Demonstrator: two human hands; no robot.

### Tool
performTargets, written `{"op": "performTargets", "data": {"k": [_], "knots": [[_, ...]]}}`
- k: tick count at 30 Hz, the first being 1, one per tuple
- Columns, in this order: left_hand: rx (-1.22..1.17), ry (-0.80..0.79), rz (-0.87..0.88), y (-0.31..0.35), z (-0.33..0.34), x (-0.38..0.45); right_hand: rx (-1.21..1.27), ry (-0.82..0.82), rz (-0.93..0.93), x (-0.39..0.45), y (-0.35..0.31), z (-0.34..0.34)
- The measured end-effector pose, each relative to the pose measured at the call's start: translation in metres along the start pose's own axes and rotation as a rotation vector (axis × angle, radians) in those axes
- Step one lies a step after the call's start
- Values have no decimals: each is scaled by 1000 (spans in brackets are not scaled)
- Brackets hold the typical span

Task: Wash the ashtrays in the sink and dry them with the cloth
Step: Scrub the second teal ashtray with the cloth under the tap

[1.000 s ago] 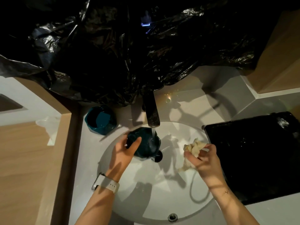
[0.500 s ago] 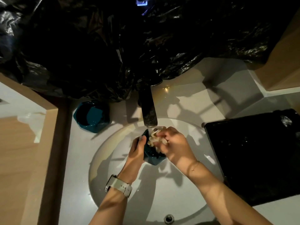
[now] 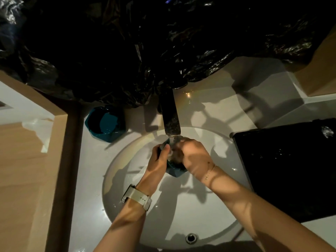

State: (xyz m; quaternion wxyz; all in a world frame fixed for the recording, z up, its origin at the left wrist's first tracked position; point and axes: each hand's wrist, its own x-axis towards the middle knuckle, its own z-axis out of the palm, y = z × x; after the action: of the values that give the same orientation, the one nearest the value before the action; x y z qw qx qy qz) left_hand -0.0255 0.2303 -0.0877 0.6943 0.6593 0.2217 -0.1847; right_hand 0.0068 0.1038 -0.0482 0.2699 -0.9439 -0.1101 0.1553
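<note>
**Scrubbing ashtray under tap**

Left hand (image 3: 157,161) grips teal ashtray (image 3: 175,171) over the sink (image 3: 127,179) basin, tilted, opening toward faucet (image 3: 171,119). Right hand (image 3: 195,158) curls round the cloth (image 3: 171,154), pressing it inside. Since 0.5 s ago: water running again. Second ashtray (image 3: 105,124) upright at counter's back-left. No readable writing.

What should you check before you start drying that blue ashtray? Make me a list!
1. Water runs from the metal tap: ok.
2. Left hand grips the dark teal faceted ashtray: ok.
3. Right hand works inside it with the pale cloth: ok.
4. Ashtray over the white round sink: ok.
5. Ashtray clean inside: cannot tell.
6. Second teal ashtray waits on the counter: ok.
</note>
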Motion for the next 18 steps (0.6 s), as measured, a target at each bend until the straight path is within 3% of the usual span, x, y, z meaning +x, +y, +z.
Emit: {"op": "performTargets", "data": {"k": [2, 5, 7, 9, 11, 15, 18], "knots": [[-14, 17, -2, 2, -2, 1, 205, 33, 28, 3, 5, 10], [-10, 45, 19, 6, -3, 3, 456, -137, 29, 1, 8, 7], [19, 50, 43, 6, -4, 3, 399, -266, 47, 3, 10, -1], [35, 39, 37, 4, -2, 0, 149, -335, 72, 7, 9, -10], [-2, 18, 6, 2, 1, -3, -64, -235, 79, 10, 4, -13], [-134, 58, -35, 1, 9, -12, 7, 85, 16, 4, -9, 4], [-181, 83, -58, -2, 7, -18, 189, -71, -41, 4, -7, 8]]}}
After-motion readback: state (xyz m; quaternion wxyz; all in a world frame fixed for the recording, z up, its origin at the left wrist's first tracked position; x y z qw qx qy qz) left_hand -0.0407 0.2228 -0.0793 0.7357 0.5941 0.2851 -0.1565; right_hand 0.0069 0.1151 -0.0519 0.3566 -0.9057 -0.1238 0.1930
